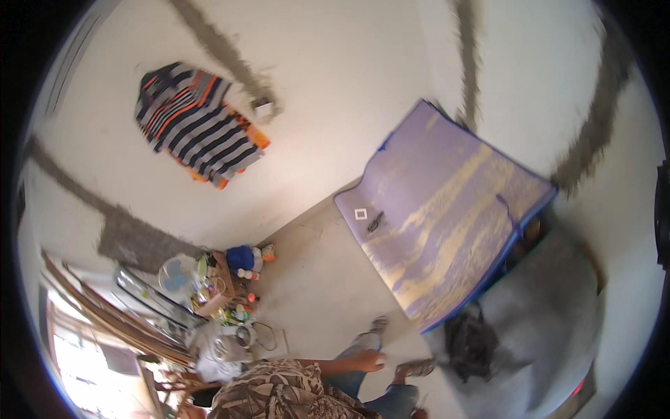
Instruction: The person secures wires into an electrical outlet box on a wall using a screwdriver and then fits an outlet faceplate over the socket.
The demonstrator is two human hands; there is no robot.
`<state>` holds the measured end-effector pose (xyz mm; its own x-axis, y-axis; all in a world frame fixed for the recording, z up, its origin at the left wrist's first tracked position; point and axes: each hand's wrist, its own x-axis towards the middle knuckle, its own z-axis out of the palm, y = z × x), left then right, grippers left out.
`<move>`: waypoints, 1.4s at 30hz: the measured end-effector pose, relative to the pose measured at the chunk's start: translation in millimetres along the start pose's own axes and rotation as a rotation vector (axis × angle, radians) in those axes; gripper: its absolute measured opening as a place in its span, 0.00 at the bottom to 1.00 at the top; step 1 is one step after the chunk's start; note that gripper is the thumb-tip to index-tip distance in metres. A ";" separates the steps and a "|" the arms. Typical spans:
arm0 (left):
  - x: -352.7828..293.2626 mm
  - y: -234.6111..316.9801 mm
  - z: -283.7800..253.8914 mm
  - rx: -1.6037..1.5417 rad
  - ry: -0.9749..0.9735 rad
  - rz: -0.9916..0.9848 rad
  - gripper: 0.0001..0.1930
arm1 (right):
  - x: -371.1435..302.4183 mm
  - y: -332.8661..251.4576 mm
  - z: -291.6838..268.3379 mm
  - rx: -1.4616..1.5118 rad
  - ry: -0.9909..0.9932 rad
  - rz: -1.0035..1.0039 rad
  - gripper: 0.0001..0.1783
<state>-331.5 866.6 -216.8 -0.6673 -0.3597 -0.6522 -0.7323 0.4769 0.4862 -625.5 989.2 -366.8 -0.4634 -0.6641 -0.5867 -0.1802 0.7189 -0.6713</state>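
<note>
My left hand (367, 360) is held out low in front of my patterned brown shirt (279, 391), above my jeans. Its fingers look curled closed. A small pale spot shows at the fingertips; whether it is a held thing is too small to tell. By my knee at the lower edge, a small brown patch (419, 413) may be part of my right hand, with its fingers cut off by the frame. Closest ahead of my hands are my feet in sandals (416, 367) on the floor and a large purple and yellow foam mat (447, 209).
A dark bag (471, 346) lies on a grey sheet (551, 307) at right. Bottles and household things crowd around a cardboard box (222, 283) at left, near a fan (176, 274). A striped shirt (195, 119) hangs on the wall. Bare floor (307, 258) lies between.
</note>
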 end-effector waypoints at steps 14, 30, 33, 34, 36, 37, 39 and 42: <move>-110.8 -315.8 -46.1 -0.382 0.473 -0.295 0.17 | 4.8 -233.7 65.7 -0.443 -0.279 0.091 0.14; -222.7 -498.1 -179.3 -1.263 0.967 -0.713 0.15 | -9.4 -822.3 248.7 0.532 -0.413 -0.535 0.17; -221.6 -477.1 -174.5 -1.603 0.783 -0.635 0.18 | 9.2 -850.8 283.6 0.762 -0.490 -0.533 0.15; -219.6 -475.3 -180.8 -1.699 0.698 -0.640 0.19 | 19.0 -858.7 294.3 0.856 -0.506 -0.546 0.14; -219.2 -481.6 -193.8 -1.652 0.662 -0.695 0.19 | 46.3 -875.7 321.1 0.907 -0.530 -0.602 0.12; -216.1 -495.4 -207.0 -1.582 0.678 -0.649 0.20 | 60.6 -883.0 330.2 0.931 -0.545 -0.627 0.11; -206.9 -513.4 -246.5 -1.683 0.752 -0.565 0.20 | 86.7 -904.7 333.7 0.725 -0.524 -0.667 0.12; -172.7 -532.1 -356.1 -1.479 0.914 -0.527 0.18 | 120.7 -950.3 327.9 0.653 -0.467 -0.577 0.13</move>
<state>124.8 389.4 -155.8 0.1653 -0.7419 -0.6498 -0.0326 -0.6626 0.7483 -225.7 158.4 51.8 -0.0409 -0.9923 -0.1166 0.3085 0.0985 -0.9461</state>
